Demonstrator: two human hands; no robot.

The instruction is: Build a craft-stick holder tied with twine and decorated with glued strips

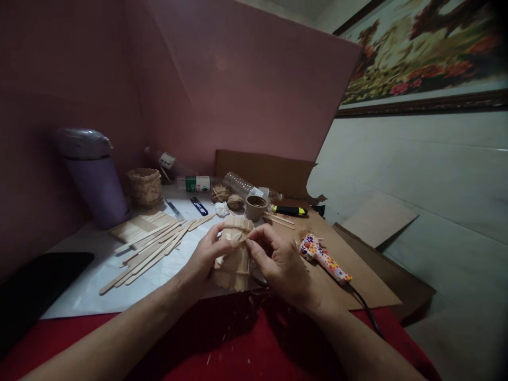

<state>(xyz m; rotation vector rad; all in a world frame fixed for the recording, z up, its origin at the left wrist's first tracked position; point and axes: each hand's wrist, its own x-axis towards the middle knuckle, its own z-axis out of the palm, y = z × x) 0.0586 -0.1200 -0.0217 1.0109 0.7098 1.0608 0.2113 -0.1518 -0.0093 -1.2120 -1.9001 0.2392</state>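
Near the table's front edge I see a small pot covered in wooden craft sticks [234,270], with raised bands near its top and bottom. My left hand [204,251] is wrapped around its left side, thumb across the front. On the right side, my right hand [280,259] pinches with thumb and forefinger against the pot's surface; whatever is between those fingertips is too small to make out. Just behind the pot stands a small brown cup [256,208]. Loose craft sticks [153,254] lie fanned out to the left.
A flowery glue gun [323,257] with a black cord rests on cardboard at right. Further back are a yellow-black cutter [289,210], plastic bottles [240,183], twine balls [220,194] and a blue cutter [198,206]. A finished-looking stick pot [145,188] and purple bin [93,180] stand left.
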